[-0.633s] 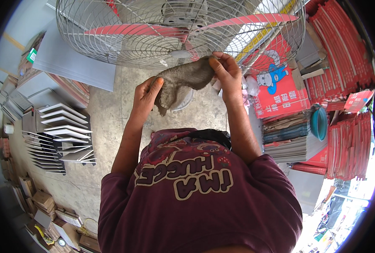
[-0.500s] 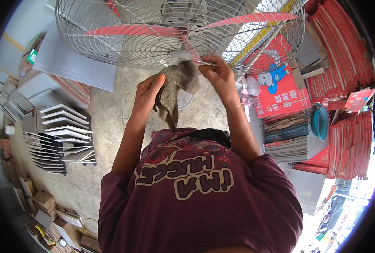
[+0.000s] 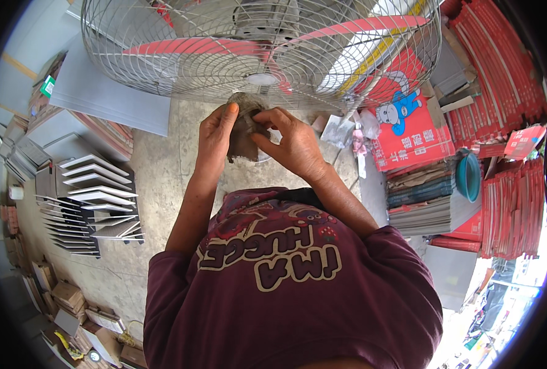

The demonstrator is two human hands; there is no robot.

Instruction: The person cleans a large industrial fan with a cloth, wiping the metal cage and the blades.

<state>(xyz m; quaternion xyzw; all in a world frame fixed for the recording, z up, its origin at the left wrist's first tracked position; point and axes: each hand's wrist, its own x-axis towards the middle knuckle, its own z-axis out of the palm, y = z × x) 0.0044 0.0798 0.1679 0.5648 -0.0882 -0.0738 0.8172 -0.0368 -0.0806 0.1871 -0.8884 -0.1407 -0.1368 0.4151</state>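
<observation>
A dirty grey-brown rag (image 3: 242,146) is bunched up between my hands, just below the front of a large wire-caged fan (image 3: 262,80) with red blades. My left hand (image 3: 214,136) is closed on the rag's left side, its thumb lying along the edge. From the right, my right hand (image 3: 295,146) reaches over with bent fingers and pinches the rag near its middle. Part of the right fingers' grip is hidden in the folds. Behind the rag, a pale round thing (image 3: 273,136) on the floor shows only in part.
Tiles stand spaced in a rack (image 3: 98,190) at the left, with a grey panel (image 3: 119,98) above them. Red boxes (image 3: 498,67) are stacked at the right, near a teal basin (image 3: 467,177). Plastic scraps (image 3: 341,132) lie on the concrete floor (image 3: 181,160).
My right hand has moved left and down from beside the fan onto the rag. The rag, hanging long before, is now gathered into a smaller bunch.
</observation>
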